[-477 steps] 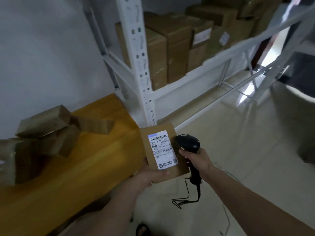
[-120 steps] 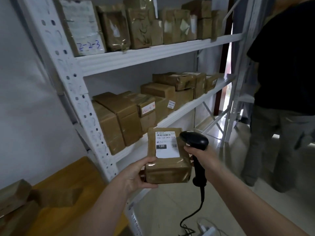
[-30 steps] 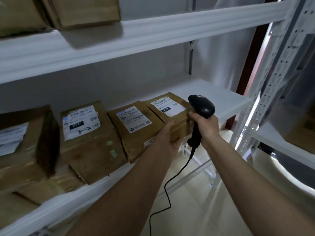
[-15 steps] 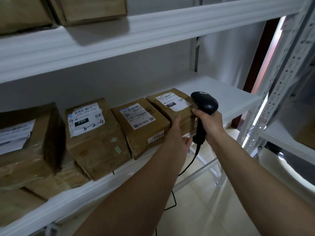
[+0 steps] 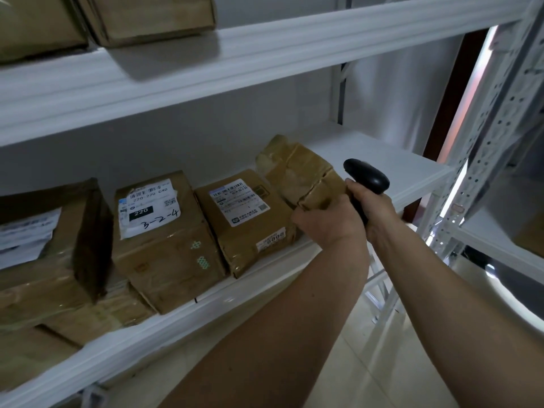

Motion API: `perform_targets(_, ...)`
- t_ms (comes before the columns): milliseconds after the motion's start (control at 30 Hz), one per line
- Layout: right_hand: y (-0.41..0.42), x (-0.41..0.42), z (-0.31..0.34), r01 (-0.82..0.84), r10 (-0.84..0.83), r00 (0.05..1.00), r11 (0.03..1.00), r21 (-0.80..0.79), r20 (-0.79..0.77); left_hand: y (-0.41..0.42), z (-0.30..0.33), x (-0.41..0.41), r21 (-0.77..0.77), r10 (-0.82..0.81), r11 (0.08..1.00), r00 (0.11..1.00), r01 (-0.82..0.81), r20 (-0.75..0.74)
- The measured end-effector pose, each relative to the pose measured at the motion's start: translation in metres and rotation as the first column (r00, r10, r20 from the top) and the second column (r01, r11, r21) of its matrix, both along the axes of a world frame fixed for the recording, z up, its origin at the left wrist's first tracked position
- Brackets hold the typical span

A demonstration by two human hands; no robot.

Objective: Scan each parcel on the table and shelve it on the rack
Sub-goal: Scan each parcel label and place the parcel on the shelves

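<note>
My left hand (image 5: 329, 222) grips the near corner of a tape-wrapped brown cardboard parcel (image 5: 297, 172), tilted up on the white metal shelf (image 5: 382, 160) of the rack, its label hidden from me, while my right hand (image 5: 374, 210) is wrapped round the handle of the smooth black scanner (image 5: 368, 175). Just left stand two more boxy parcels, one with a printed label (image 5: 238, 201) too small to read, one marked 3-2-4 (image 5: 150, 207). Further parcels are cut off at the left edge and above.

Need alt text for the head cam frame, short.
The person's left hand grips a tilted, taped brown parcel at the right end of a row of parcels on a white rack shelf, while the right hand holds a black barcode scanner.
</note>
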State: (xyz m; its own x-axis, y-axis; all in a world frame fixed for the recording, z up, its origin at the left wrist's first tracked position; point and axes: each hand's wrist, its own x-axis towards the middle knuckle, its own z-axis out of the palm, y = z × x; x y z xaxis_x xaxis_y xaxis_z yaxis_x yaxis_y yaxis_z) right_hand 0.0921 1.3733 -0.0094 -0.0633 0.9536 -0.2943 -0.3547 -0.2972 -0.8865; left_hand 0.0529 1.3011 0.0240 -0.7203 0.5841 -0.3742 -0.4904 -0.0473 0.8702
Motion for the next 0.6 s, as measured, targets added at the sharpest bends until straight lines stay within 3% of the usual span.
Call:
perform_targets(100, 0.000, 0.000, -0.002, 0.015, -0.015, 1.000, 0.999, -0.044, 0.002, -0.003, 0.000, 0.005, 0.009, -0.069, 0.997, 0.992, 0.071, -0.108)
perform_targets(267, -0.004, -0.008, -0.012, -0.048, 0.047, 0.999, 0.995, -0.090, -0.009, -0.009, 0.001, 0.002, -0.160, -0.116, 0.985, 0.952, 0.073, -0.283)
perform_targets(367, -0.008, -0.018, -0.016, -0.095, 0.093, 0.995, 0.991, -0.096, -0.027, -0.014, 0.005, -0.003, -0.179, -0.121, 0.982, 0.931, 0.062, -0.344)
perform_targets(467, -0.010, -0.022, -0.015, -0.062, 0.060, 0.998, 0.994, -0.091, -0.032, -0.019, 0.007, -0.008, -0.156, -0.141, 0.984, 0.921, 0.089, -0.362)
perform_targets(600, -0.016, -0.023, -0.013, 0.094, -0.092, 0.993, 0.995, -0.024, 0.072, -0.028, 0.003, -0.015, -0.115, -0.132, 0.988, 0.939, 0.100, -0.317)
